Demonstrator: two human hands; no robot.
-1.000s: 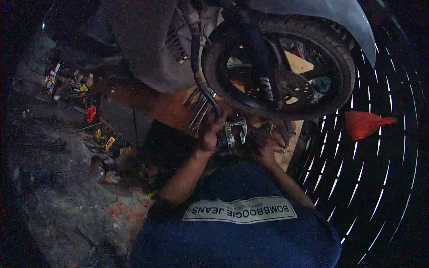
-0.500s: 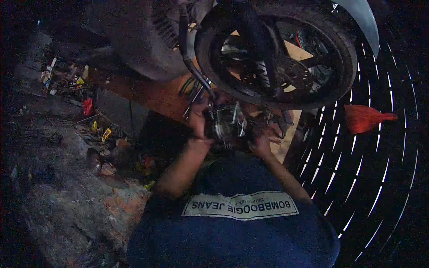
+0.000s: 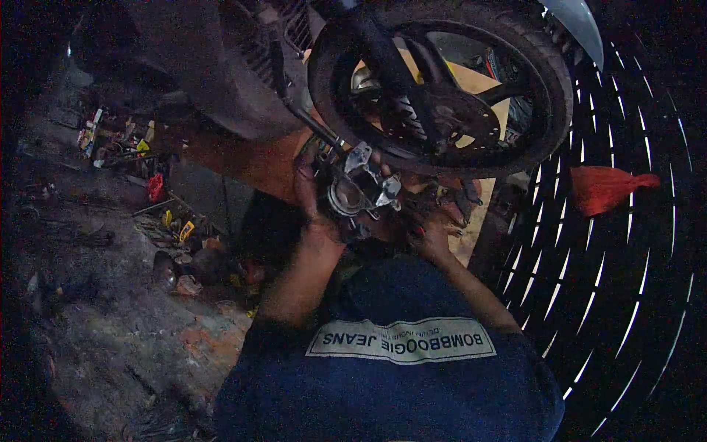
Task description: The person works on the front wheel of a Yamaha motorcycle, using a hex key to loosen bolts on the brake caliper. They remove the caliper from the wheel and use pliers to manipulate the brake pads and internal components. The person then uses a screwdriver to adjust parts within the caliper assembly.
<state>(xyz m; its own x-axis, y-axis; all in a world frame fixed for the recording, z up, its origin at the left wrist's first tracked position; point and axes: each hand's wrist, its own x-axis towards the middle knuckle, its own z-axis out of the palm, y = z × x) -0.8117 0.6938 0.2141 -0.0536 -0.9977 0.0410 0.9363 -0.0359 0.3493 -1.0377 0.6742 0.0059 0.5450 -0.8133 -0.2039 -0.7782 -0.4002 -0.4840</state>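
Note:
A silvery metal engine part [image 3: 353, 188] with a round opening and flanges is held up below the motorcycle's front wheel [image 3: 442, 96]. My left hand [image 3: 313, 195] is wrapped round its left side, fingers partly in shadow. Close to the part's lower right is my right hand [image 3: 433, 230], with its fingers curled. A small red spot shows at those fingers, but what they hold is too dark to make out. Several dark small metal parts [image 3: 460, 199] lie just beyond the right hand on a light board [image 3: 482, 195].
The motorcycle's grey body [image 3: 213, 81] hangs over the upper left. Scattered tools and small items [image 3: 118, 144] lie at the left, with a red item [image 3: 156, 188] nearer. At the right, a red-orange funnel-shaped thing [image 3: 600, 191] stands out against a dark slatted surface [image 3: 589, 295].
The metal part has turned in my left hand, so its round opening and flanges show more plainly. My right hand stays close beside it. The whole view has shifted slightly.

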